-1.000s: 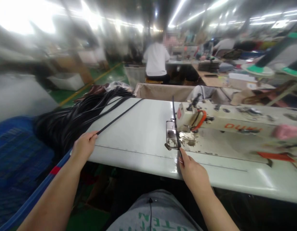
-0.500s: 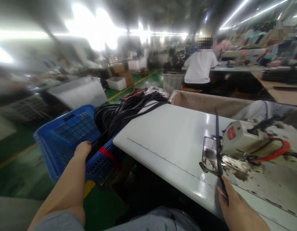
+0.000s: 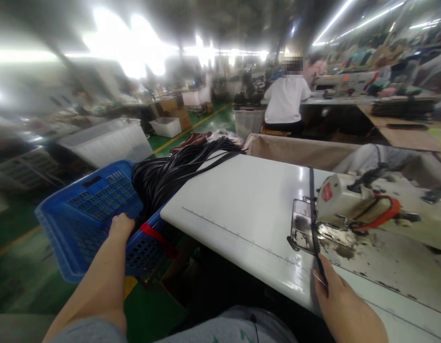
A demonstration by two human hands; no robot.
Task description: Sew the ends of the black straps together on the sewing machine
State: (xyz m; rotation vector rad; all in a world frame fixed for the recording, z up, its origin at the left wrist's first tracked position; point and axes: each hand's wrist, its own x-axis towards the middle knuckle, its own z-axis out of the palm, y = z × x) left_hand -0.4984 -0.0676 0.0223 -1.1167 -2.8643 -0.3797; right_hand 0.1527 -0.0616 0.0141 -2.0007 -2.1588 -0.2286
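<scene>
My left hand (image 3: 121, 226) is closed at the inside of the blue basket (image 3: 81, 233), against the dark ends of a bundle of black strips (image 3: 170, 178). Its fingertips are mostly hidden. The bundle hangs over the basket's side and onto the corner of the white table (image 3: 242, 200). My right hand (image 3: 338, 295) pinches the near end of a single black strip (image 3: 314, 224), which runs away from me across the metal plate of the sewing machine (image 3: 345, 195). A thin shiny edge shows by the right fingers, too small to name.
A red band (image 3: 158, 237) is tied to the basket's rim. Behind the table stands a beige cloth-lined bin (image 3: 295, 145) with grey fabric in it. A person in a white shirt (image 3: 286, 97) sits farther back. White tubs (image 3: 109, 140) stand on the left.
The view has turned slightly right, so things sit farther left. The strip's far end, raised before, now lies lower along the table. Both hands keep nearly the same places.
</scene>
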